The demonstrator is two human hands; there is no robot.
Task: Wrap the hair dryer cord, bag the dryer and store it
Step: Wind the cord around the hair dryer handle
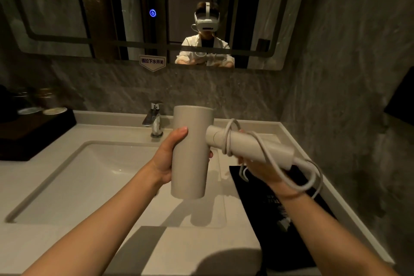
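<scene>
Hair dryer (190, 152) above sink rim (125, 143)

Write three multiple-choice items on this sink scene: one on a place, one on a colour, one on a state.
1. Where does the black bag lie?
A. in the basin
B. on the counter, right of the basin
C. on the tap

2. What colour is the dryer?
A. beige
B. red
C. black

3. How is the cord now?
A. fully coiled and tucked away
B. a few turns around the handle, the rest hanging loose
C. plugged into a wall socket

Answers:
1 B: the bag lies flat beside the basin, under the right hand.
2 A: the barrel in the left hand is pale beige.
3 B: loops sit near the handle's joint, and slack trails over the right wrist.
</scene>
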